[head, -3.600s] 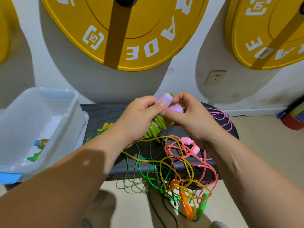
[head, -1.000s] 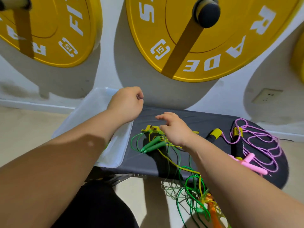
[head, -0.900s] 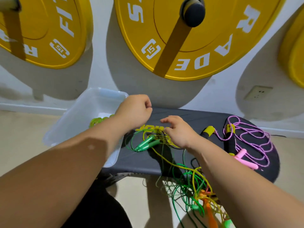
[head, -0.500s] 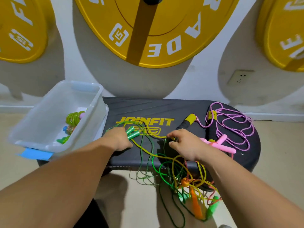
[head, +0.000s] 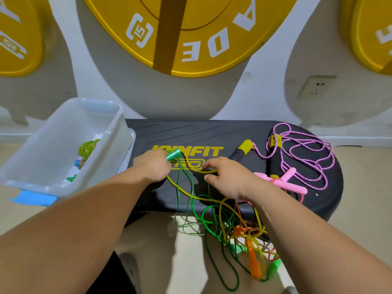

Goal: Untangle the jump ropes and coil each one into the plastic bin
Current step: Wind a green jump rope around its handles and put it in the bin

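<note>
My left hand (head: 153,166) grips the green handle (head: 173,154) of a green jump rope on the black step bench (head: 212,132). My right hand (head: 227,177) pinches a yellow cord (head: 186,190) just right of it. Green, yellow and orange cords hang off the bench's front edge in a tangle (head: 231,228), with orange and green handles (head: 254,266) near the floor. The clear plastic bin (head: 118,126) stands at the left; a coiled yellow-green rope (head: 88,146) lies inside it. A purple braided rope (head: 305,153) and pink handles (head: 286,181) lie on the bench's right end.
Large yellow weight plates (head: 191,28) hang on the white wall behind the bench. A wall socket (head: 316,87) sits at the right. Blue tape (head: 31,198) marks the bin's near corner. Beige floor surrounds the bench.
The coiled yellow-green rope went from both hands into the bin. My left hand came back to the bench and took the green handle; my right hand took hold of the yellow cord.
</note>
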